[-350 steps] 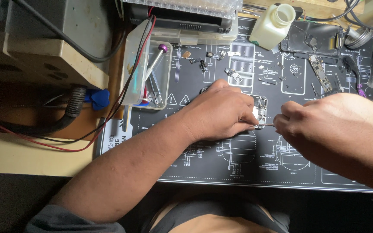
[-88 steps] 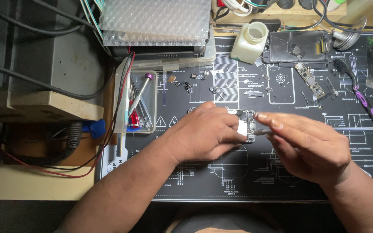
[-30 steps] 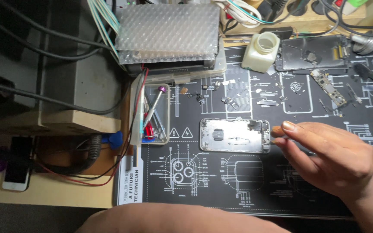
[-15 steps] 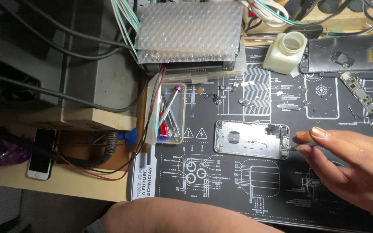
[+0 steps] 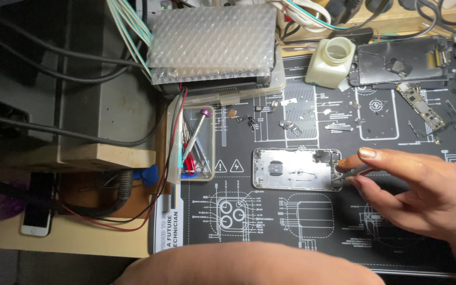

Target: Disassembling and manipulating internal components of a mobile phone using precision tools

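Our right hand (image 5: 423, 192) pinches a thin dark tool (image 5: 350, 173) between thumb and forefinger, its tip touching the right end of the opened phone housing (image 5: 296, 169), which lies flat on the black repair mat (image 5: 312, 232), just right of the clear tray of screwdrivers (image 5: 193, 145). Earlier our left hand pressed down on the housing; now it has left it, and only our forearm (image 5: 249, 264) shows along the bottom edge, so we cannot tell how that hand is set. Our view has swung left since then, bringing a white phone (image 5: 37, 203) on the wooden bench into sight. The white plastic bottle (image 5: 334, 62) stands at the mat's top edge.
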